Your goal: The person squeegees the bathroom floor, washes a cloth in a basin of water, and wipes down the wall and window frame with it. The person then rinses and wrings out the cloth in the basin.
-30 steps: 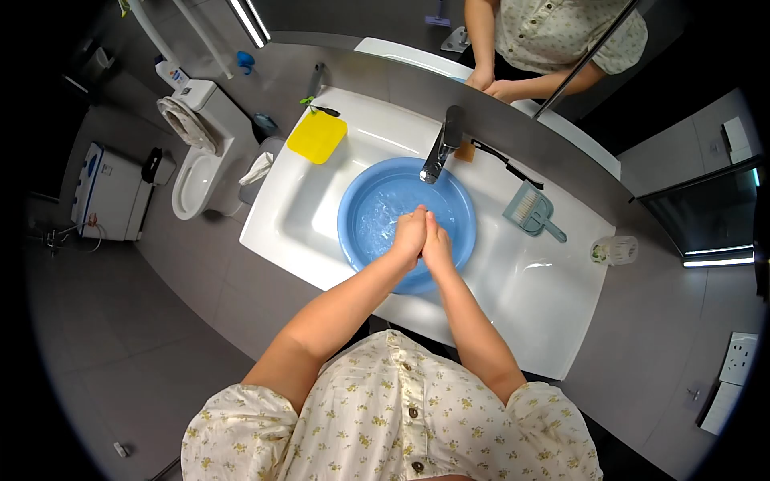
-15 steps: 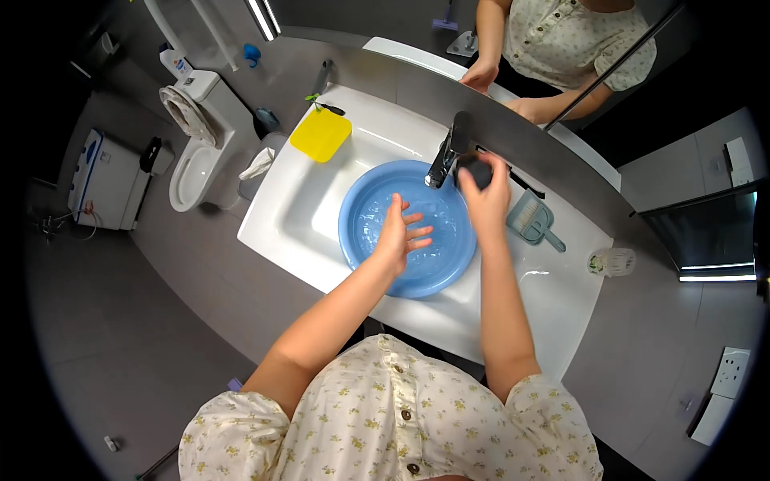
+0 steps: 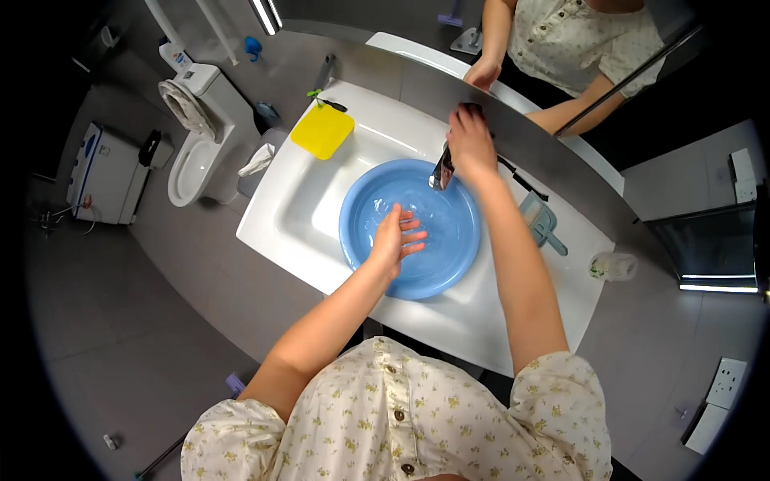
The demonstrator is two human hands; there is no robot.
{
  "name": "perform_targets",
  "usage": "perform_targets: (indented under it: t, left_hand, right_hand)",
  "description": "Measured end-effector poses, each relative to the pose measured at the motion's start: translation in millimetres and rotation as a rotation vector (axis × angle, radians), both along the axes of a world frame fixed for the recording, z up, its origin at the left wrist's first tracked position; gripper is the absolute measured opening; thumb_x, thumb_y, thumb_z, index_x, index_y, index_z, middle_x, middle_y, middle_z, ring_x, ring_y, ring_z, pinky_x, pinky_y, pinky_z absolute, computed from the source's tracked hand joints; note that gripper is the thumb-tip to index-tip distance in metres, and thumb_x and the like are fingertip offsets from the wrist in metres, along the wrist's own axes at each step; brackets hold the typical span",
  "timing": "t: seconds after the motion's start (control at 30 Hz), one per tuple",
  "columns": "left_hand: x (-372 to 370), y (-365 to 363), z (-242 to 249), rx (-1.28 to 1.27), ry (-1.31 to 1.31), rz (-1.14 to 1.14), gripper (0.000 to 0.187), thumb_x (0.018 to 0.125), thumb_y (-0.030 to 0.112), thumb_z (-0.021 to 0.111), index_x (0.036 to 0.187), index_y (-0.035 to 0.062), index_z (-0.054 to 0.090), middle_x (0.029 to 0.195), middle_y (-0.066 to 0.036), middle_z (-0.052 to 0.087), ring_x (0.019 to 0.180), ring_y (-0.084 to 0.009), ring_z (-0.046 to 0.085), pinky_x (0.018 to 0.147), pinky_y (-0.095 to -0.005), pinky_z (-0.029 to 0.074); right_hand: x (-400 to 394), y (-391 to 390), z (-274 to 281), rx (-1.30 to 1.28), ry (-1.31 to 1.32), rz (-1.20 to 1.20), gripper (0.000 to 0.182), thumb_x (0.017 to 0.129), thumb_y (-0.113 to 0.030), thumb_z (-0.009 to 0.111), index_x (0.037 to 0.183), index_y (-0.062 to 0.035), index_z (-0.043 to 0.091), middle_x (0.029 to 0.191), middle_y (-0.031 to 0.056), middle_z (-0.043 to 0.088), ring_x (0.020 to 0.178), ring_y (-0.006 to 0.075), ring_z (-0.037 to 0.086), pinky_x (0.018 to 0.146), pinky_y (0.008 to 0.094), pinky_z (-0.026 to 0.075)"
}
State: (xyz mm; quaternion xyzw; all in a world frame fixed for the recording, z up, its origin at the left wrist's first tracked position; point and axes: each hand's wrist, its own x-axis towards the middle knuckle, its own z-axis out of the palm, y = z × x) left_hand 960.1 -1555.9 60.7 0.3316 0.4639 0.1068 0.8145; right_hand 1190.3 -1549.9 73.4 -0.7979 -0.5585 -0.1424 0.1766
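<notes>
A blue basin (image 3: 351, 240) with clear water in it sits in the white sink (image 3: 298, 204). My left hand (image 3: 391, 239) hovers over the basin, fingers spread, holding nothing visible. At the back, my right hand (image 3: 472, 143) reaches over the top of the black faucet (image 3: 440, 170), its fingers curled round the handle. The hand hides most of the faucet's body; the spout points down over the basin's rim. The dark rounded object seen earlier near my right hand does not show now.
Behind my right forearm lies a grey-green dustpan (image 3: 545, 224) with a brush. A yellow board (image 3: 322, 132) rests on the left rim. A clear glass (image 3: 613, 266) stands at the right corner. The mirror (image 3: 417, 20) rises behind; a toilet (image 3: 192, 172) stands left.
My right hand has moved up and back, from beside the faucet to its handle. The dark object it held is out of sight. My left hand has barely shifted.
</notes>
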Motion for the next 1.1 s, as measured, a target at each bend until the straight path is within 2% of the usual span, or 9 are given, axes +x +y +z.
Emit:
perform_targets:
  t: [0.07, 0.23, 0.5, 0.7, 0.8, 0.9, 0.97, 1.03, 1.1]
  left_hand:
    - [0.8, 1.6, -2.4, -0.020, 0.000, 0.004, 0.052, 0.098, 0.045, 0.033, 0.118, -0.0001, 0.046, 0.111, -0.015, 0.054, 0.095, -0.0255, 0.061, 0.076, -0.0356, 0.054]
    - [1.8, 8.4, -10.2, -0.005, 0.010, 0.024, 0.048, 0.098, 0.045, 0.034, 0.114, 0.0010, 0.048, 0.107, -0.014, 0.055, 0.091, -0.0242, 0.062, 0.074, -0.0351, 0.053]
    - [0.7, 14.8, -11.3, -0.039, 0.042, 0.058, 0.045, 0.099, 0.043, 0.035, 0.112, 0.0015, 0.049, 0.106, -0.014, 0.055, 0.089, -0.0246, 0.062, 0.073, -0.0347, 0.054]
    - [1.0, 14.7, -15.8, -0.075, 0.021, 0.048, 0.045, 0.098, 0.043, 0.036, 0.111, 0.0020, 0.049, 0.104, -0.014, 0.056, 0.090, -0.0254, 0.062, 0.075, -0.0356, 0.053]
    - [0.7, 17.2, -18.3, -0.094, 0.008, 0.050, 0.044, 0.098, 0.043, 0.037, 0.111, 0.0022, 0.049, 0.105, -0.014, 0.056, 0.093, -0.0256, 0.061, 0.077, -0.0360, 0.053]
    - [-0.7, 18.8, -28.5, -0.103, 0.048, 0.077, 0.047, 0.097, 0.045, 0.040, 0.115, 0.0025, 0.048, 0.113, -0.015, 0.052, 0.102, -0.0264, 0.056, 0.081, -0.0381, 0.050]
    - [-2.0, 18.7, -41.8, -0.105, 0.082, 0.098, 0.049, 0.096, 0.046, 0.041, 0.118, 0.0029, 0.048, 0.119, -0.015, 0.050, 0.109, -0.0272, 0.052, 0.085, -0.0401, 0.049]
    - [-4.4, 17.9, -56.0, -0.028, 0.229, 0.073, 0.054, 0.094, 0.048, 0.044, 0.128, 0.0059, 0.044, 0.130, -0.015, 0.042, 0.121, -0.0295, 0.041, 0.091, -0.0470, 0.043]
    - [-10.3, 18.9, -72.9, -0.039, 0.255, 0.052, 0.054, 0.092, 0.048, 0.046, 0.129, 0.0093, 0.043, 0.130, -0.011, 0.042, 0.119, -0.0275, 0.040, 0.090, -0.0451, 0.042]
  right_hand:
    - [-33.1, -26.9, 3.9, 0.074, -0.046, 0.045, 0.041, 0.081, -0.007, 0.058, 0.121, -0.0010, 0.051, 0.130, 0.0136, 0.049, 0.124, 0.0327, 0.041, 0.103, 0.0439, 0.035]
    - [-92.2, -47.3, -26.0, 0.352, 0.216, 0.114, 0.045, 0.079, -0.006, 0.061, 0.123, -0.0035, 0.051, 0.131, 0.0137, 0.049, 0.122, 0.0321, 0.044, 0.101, 0.0442, 0.036]
    - [-62.0, -26.7, -17.8, 0.094, 0.309, -0.086, 0.044, 0.090, -0.025, 0.055, 0.128, -0.0066, 0.046, 0.139, 0.0116, 0.042, 0.128, 0.0332, 0.038, 0.108, 0.0511, 0.025]
    - [-81.1, -36.9, -20.9, 0.089, 0.334, -0.088, 0.048, 0.088, -0.017, 0.055, 0.132, -0.0056, 0.042, 0.144, 0.0131, 0.034, 0.133, 0.0341, 0.032, 0.110, 0.0493, 0.024]
    - [-104.6, -62.5, -30.5, 0.177, 0.415, 0.149, 0.048, 0.080, -0.003, 0.056, 0.127, -0.0038, 0.049, 0.142, 0.0161, 0.037, 0.134, 0.0373, 0.029, 0.109, 0.0489, 0.026]
    - [-136.7, -87.3, -47.0, 0.302, 0.500, 0.148, 0.044, 0.081, -0.004, 0.057, 0.125, -0.0035, 0.052, 0.140, 0.0183, 0.039, 0.134, 0.0394, 0.029, 0.109, 0.0475, 0.025]
    - [-149.2, -90.9, -71.1, 0.254, 0.400, 0.034, 0.051, 0.084, -0.013, 0.061, 0.132, -0.0083, 0.047, 0.145, 0.0193, 0.031, 0.136, 0.0396, 0.023, 0.109, 0.0517, 0.024]
    - [-155.9, -89.3, -91.3, -0.083, 0.458, -0.300, 0.061, 0.084, -0.024, 0.064, 0.139, -0.0151, 0.040, 0.149, 0.0182, 0.022, 0.138, 0.0388, 0.018, 0.107, 0.0573, 0.021]
    - [-152.2, -93.9, -128.1, -0.296, 0.463, -0.282, 0.066, 0.083, -0.027, 0.064, 0.142, -0.0194, 0.034, 0.152, 0.0187, 0.014, 0.140, 0.0384, 0.013, 0.106, 0.0610, 0.019]
